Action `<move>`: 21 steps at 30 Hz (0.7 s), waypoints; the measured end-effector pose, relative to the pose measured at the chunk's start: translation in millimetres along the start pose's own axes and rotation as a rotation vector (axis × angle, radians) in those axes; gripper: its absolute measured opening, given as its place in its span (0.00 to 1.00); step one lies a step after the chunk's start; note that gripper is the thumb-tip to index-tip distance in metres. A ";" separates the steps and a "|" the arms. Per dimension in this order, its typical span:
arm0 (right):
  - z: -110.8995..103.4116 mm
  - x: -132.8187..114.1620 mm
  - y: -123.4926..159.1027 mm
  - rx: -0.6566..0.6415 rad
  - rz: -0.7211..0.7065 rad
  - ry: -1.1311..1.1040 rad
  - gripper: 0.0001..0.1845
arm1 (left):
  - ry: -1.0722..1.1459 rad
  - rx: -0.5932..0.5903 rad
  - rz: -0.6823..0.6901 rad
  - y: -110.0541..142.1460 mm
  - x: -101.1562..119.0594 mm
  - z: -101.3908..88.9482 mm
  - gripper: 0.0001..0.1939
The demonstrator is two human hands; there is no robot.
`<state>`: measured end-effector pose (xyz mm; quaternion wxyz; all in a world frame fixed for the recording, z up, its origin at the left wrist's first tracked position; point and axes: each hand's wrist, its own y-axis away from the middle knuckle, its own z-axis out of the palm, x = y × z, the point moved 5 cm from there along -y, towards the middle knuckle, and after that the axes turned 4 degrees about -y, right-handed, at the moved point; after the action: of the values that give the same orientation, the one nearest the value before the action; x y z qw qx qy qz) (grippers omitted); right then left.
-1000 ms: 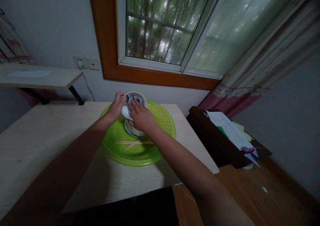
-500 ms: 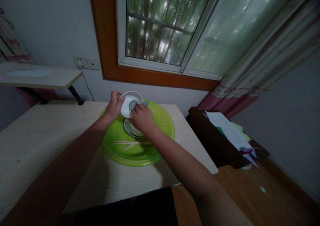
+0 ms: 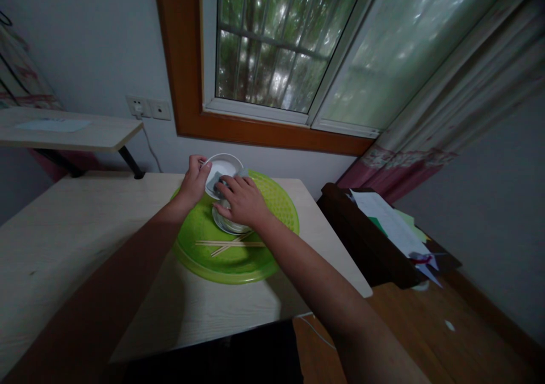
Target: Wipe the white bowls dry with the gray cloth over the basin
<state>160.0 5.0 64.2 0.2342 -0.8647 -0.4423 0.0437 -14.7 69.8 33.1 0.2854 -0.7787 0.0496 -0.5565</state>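
Observation:
My left hand (image 3: 195,181) grips the left rim of a white bowl (image 3: 225,163), holding it tilted toward me. Inside the bowl, my right hand (image 3: 242,199) presses a grey cloth (image 3: 216,178) against the surface, its fingers curled over the cloth. Beneath the hands, a stack of dishes (image 3: 225,224) sits on a round green tray (image 3: 232,273), partly hidden by my right hand. Several wooden chopsticks (image 3: 225,243) lie crossed on the tray in front of the stack.
The tray rests on a pale wooden table (image 3: 140,248). At the left stands a raised shelf (image 3: 102,137) with a paper on it. A dark wooden piece of furniture (image 3: 361,242) holding papers is right of the table. A window (image 3: 272,49) is behind.
My right hand has shifted within the bowl, its fingers reaching farther left and spreading more over the cloth. My left hand keeps the bowl in nearly the same place.

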 end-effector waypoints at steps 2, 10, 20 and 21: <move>6.1 0.3 0.6 -0.021 -0.047 -0.046 0.30 | -0.005 -0.010 0.000 0.6 1.1 0.8 0.16; 26.1 8.0 3.2 -0.034 -0.041 -0.100 0.34 | -0.002 -0.050 -0.006 1.3 0.9 3.6 0.17; 20.8 8.9 1.9 -0.012 0.134 0.031 0.47 | -0.041 -0.069 -0.005 2.3 0.3 5.2 0.19; 19.9 7.1 1.4 -0.033 0.140 0.032 0.46 | -0.051 -0.065 -0.005 2.5 0.5 4.9 0.19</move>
<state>159.7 17.2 46.9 0.2233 -0.8978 -0.3777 0.0387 -9.6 69.5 31.3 0.2597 -0.8015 0.0585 -0.5354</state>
